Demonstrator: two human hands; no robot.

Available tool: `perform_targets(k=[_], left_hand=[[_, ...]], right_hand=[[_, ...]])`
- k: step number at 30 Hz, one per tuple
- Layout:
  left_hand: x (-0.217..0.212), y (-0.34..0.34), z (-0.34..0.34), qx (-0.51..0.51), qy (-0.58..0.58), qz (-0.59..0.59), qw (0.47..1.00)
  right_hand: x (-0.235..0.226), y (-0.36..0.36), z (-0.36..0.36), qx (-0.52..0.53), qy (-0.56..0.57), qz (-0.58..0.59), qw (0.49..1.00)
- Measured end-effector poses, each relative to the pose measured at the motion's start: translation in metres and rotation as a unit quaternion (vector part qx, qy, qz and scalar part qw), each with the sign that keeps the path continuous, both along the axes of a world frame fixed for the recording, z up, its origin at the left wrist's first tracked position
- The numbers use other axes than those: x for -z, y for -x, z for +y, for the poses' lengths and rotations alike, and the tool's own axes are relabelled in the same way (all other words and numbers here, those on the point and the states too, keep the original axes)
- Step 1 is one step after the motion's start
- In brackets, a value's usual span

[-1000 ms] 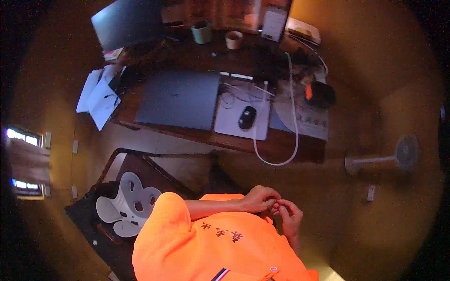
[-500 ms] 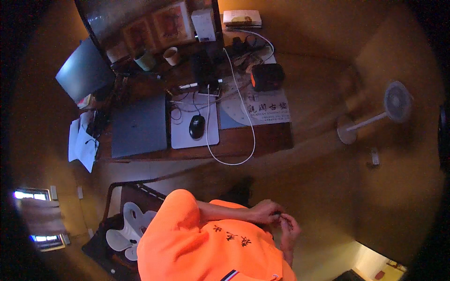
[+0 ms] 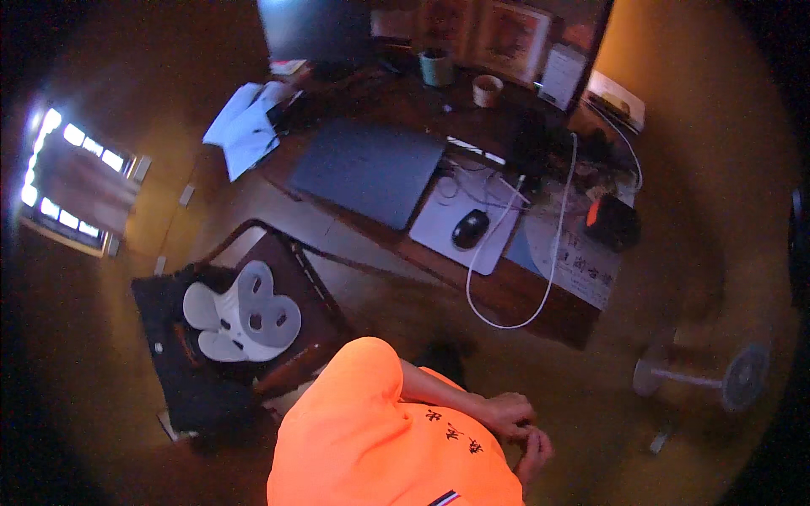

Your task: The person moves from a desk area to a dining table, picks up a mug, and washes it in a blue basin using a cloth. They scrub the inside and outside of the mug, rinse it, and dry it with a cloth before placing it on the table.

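My left hand (image 3: pixel 506 413) is held in front of my body at the hem of the orange shirt (image 3: pixel 380 422), its fingers curled in. Just beside it, closer to me, is my right hand (image 3: pixel 535 449), with bent fingers that meet those of the left. A small dark spot shows between the fingertips, too small to name. Neither hand touches the desk (image 3: pixel 540 299), which stands ahead. Its closest items are a black mouse (image 3: pixel 470 229) on a pale mouse pad (image 3: pixel 434 221) and a white cable (image 3: pixel 498 324) looping over the edge.
A closed dark laptop (image 3: pixel 371 173), papers (image 3: pixel 245 126), two cups, a monitor and a black-and-orange box (image 3: pixel 612 222) are on the desk. At left a chair (image 3: pixel 316 358) carries a white cushion with holes (image 3: pixel 253 316) and dark cloth (image 3: pixel 190 371). A fan (image 3: pixel 742 378) stands right.
The view has turned left, so the desk appears tilted and shifted right, and the chair shows more fully. My hands stay together, slightly lower and further right in the picture.
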State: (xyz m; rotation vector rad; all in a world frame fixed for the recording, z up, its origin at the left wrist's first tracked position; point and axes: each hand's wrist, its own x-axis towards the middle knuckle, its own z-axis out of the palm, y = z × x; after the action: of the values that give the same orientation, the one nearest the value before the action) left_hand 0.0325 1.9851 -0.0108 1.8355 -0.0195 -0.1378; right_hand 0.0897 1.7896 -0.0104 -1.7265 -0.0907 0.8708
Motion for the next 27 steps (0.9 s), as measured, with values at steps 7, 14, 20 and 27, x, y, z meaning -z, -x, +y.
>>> perform_targets(k=[7, 14, 20, 27], left_hand=[[-0.007, 0.02, -0.052, -0.103, 0.024, -0.052, 0.993], [0.007, 0.053, -0.156, -0.065, -0.113, -0.02, 0.991], [-0.024, 0.093, -0.194, -0.042, -0.148, 0.011, 0.988], [-0.019, 0.107, -0.216, -0.018, -0.162, -0.054, 0.985]], right_hand=[[-0.041, -0.01, -0.015, -0.156, 0.043, -0.08, 0.984], [-0.032, 0.019, -0.115, -0.221, 0.049, -0.112, 0.968], [-0.025, 0.05, -0.162, -0.231, 0.06, -0.077, 0.968], [-0.011, 0.068, -0.193, -0.218, 0.035, -0.129, 0.967]])
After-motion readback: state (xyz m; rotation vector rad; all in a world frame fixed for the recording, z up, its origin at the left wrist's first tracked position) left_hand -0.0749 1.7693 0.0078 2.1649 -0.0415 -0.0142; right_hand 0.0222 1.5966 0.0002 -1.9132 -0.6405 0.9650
